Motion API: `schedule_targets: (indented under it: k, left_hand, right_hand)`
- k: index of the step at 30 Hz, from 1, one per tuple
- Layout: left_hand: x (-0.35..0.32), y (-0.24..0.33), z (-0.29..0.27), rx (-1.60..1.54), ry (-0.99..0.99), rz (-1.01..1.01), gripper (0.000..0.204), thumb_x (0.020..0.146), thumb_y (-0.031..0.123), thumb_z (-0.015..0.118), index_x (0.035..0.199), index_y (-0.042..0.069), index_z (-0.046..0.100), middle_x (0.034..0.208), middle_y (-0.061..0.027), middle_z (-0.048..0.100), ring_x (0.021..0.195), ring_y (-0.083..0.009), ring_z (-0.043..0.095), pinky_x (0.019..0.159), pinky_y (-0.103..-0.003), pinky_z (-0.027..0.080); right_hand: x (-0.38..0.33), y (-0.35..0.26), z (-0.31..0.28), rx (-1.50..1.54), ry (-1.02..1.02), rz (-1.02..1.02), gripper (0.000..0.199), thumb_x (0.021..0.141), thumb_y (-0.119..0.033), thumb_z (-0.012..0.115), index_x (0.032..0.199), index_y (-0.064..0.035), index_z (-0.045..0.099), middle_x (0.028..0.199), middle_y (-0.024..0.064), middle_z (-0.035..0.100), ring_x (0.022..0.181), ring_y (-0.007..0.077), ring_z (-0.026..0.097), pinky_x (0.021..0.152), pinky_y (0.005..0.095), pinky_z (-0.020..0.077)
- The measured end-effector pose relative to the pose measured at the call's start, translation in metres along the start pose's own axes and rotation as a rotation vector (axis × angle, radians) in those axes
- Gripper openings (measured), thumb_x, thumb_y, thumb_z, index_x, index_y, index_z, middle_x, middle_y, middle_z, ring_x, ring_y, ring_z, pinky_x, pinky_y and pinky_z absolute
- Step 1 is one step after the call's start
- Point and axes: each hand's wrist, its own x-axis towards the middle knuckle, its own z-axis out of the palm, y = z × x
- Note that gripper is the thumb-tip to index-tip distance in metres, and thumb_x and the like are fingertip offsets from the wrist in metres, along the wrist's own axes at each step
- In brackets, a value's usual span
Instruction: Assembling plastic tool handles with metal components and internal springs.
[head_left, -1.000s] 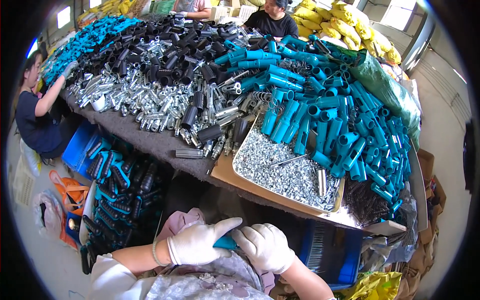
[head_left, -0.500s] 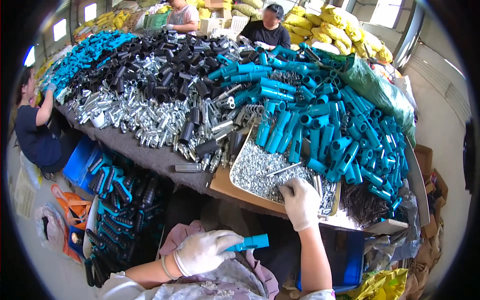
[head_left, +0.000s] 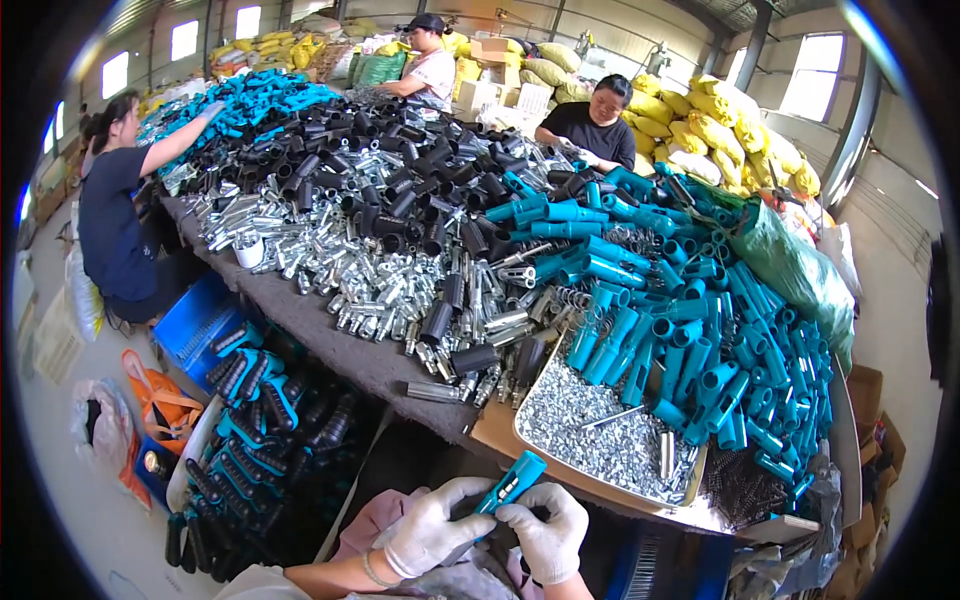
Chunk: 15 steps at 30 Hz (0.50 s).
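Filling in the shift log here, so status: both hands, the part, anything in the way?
Left hand gripping teal tube. Right hand fingertips at its lower end. Tube tilted, slot visible. Small metal pieces beyond; no obstruction seen at the tube.

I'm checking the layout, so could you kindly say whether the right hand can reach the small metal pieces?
Probably yes: nothing seems to block the right hand from the small metal pieces, though it's at the teal tube.

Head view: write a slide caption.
Gloved left hand holds a slotted teal tube, right hand at its near end, before heaped teal tubes and metal fittings.
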Motion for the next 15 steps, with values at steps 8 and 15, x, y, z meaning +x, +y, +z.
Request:
schedule_targets:
  k: [8, 15]
  left_hand:
    - [-0.01, 0.018, -0.029, 0.043, 0.132, -0.026, 0.047, 0.082, 0.004, 0.074, 0.125, -0.004, 0.058, 0.108, -0.0123, 0.068, 0.095, -0.0154, 0.066, 0.086, -0.029, 0.053]
    - [-0.008, 0.034, -0.071, -0.044, 0.128, -0.022, 0.046, 0.083, -0.001, 0.07, 0.127, -0.006, 0.056, 0.105, -0.0115, 0.068, 0.091, -0.0155, 0.066, 0.082, -0.03, 0.055]
  right_hand:
    - [0.015, -0.012, 0.037, 0.131, -0.105, 0.116, 0.02, 0.067, -0.004, 0.085, 0.073, 0.0003, 0.066, 0.071, 0.0044, 0.068, 0.065, 0.0093, 0.06, 0.063, 0.0259, 0.05]
    - [0.053, -0.025, 0.061, 0.227, -0.418, 0.259, 0.037, 0.067, -0.018, 0.09, 0.089, 0.0001, 0.066, 0.082, 0.0059, 0.07, 0.072, 0.0105, 0.064, 0.067, 0.0271, 0.0526]
